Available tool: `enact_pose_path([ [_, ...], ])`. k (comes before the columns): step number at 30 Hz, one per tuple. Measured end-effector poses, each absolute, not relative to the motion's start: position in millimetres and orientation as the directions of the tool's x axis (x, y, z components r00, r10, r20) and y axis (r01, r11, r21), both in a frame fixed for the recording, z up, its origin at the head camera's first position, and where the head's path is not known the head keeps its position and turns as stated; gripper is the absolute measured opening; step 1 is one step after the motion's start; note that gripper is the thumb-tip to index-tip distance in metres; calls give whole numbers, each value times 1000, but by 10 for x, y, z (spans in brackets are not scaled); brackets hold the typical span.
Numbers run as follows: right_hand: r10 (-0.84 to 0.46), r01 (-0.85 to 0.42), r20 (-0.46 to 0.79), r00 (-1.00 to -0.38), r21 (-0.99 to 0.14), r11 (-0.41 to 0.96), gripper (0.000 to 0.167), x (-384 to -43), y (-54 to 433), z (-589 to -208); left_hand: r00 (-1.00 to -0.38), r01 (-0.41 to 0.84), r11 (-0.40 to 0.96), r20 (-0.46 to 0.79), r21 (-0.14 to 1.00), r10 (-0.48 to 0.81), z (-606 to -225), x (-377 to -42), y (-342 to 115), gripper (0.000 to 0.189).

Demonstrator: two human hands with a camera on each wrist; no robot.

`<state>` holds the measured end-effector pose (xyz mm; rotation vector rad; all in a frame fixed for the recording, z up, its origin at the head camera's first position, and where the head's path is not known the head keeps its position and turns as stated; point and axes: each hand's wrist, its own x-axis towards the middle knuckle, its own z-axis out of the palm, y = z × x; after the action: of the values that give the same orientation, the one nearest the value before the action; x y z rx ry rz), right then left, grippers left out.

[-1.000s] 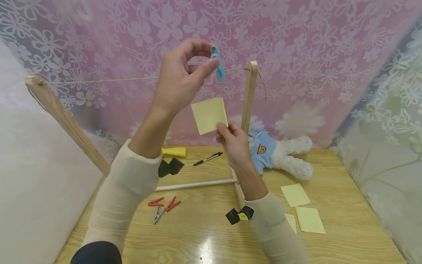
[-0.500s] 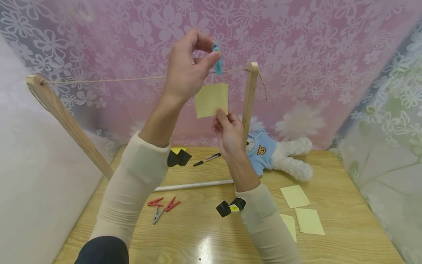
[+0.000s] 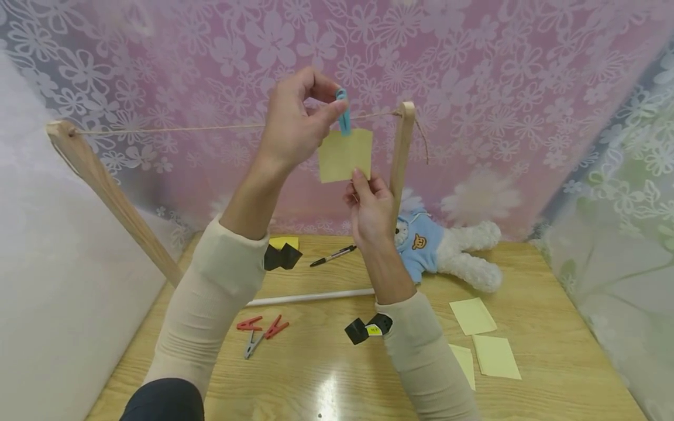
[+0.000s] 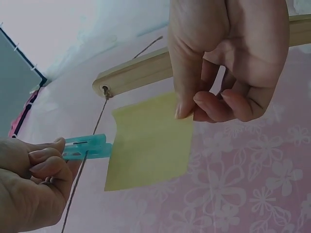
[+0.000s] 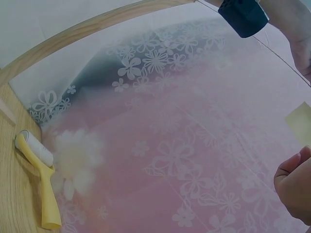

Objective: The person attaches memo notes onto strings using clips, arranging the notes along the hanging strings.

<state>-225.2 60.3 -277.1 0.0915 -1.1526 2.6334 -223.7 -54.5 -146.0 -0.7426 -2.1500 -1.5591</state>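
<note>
Two hands of mine meet near the string (image 3: 174,128): my left hand (image 3: 295,120) pinches a blue clothespin (image 3: 344,120), nearly upright, and my right hand (image 3: 374,217) pinches a yellow note (image 3: 343,156) near its lower right corner. A second ago the clothespin stood clear above the note; now its lower end meets the note's top edge, and the note has come up close to the string. I judge that this brings all three together in one spot, though I cannot tell whether the clothespin grips the note. Just right of the note stands a wooden post (image 3: 402,152). Below, on the table (image 3: 284,389), red clips (image 3: 275,327) and a grey clip (image 3: 253,345) lie toward the left edge, more notes (image 3: 497,356) toward the right edge, a pen (image 3: 333,256) near the far edge, and a plush toy (image 3: 421,242) by the far right corner.
</note>
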Motion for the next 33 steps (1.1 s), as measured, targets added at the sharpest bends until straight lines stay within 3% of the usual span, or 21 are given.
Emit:
enact_pose_path([
  [7, 207, -271, 178, -962, -711, -649, 14, -2227, 614, -2771, -824, 567, 244, 538, 787, 177, -1449, -2205, -547, 16],
  [33, 168, -259, 198, -966, -697, -669, 12, -2190, 642, -2772, -844, 531, 333, 520, 779, 132, -1489, -2176, -539, 32],
])
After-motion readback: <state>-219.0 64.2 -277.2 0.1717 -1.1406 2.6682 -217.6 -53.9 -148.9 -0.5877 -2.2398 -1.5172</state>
